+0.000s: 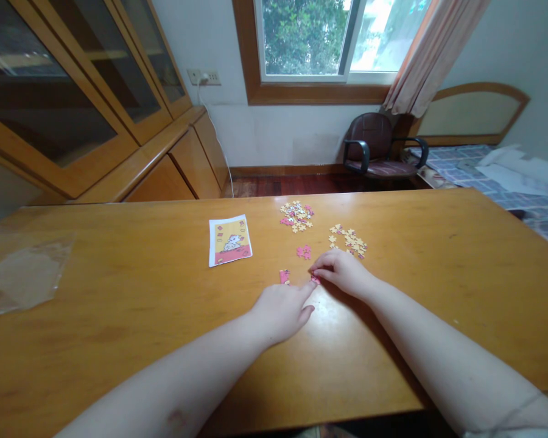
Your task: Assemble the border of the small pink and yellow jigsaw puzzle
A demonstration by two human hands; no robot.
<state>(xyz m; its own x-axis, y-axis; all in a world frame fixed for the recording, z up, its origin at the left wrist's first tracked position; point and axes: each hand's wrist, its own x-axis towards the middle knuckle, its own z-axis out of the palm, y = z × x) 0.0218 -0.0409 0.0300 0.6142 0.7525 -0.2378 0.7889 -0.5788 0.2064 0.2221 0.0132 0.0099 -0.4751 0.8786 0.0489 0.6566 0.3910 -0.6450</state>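
My right hand (342,271) rests on the wooden table (119,304) with its fingers pinched on a small pink puzzle piece (315,279). My left hand (283,310) lies beside it, fingers curled, index finger reaching toward that same piece. A joined pink bit (284,277) sits just left of the fingertips. Another pink cluster (304,251) lies a little farther back. Two heaps of loose pieces are beyond: a pink and yellow heap (296,216) and a mostly yellow heap (349,240). A reference picture card (229,239) with a white cat lies to the left.
A clear plastic bag (25,274) lies at the table's left edge. Behind the table stand a wooden cabinet with glass doors (73,109), a dark office chair (379,149) under the window, and a bed with papers (506,170) at the right.
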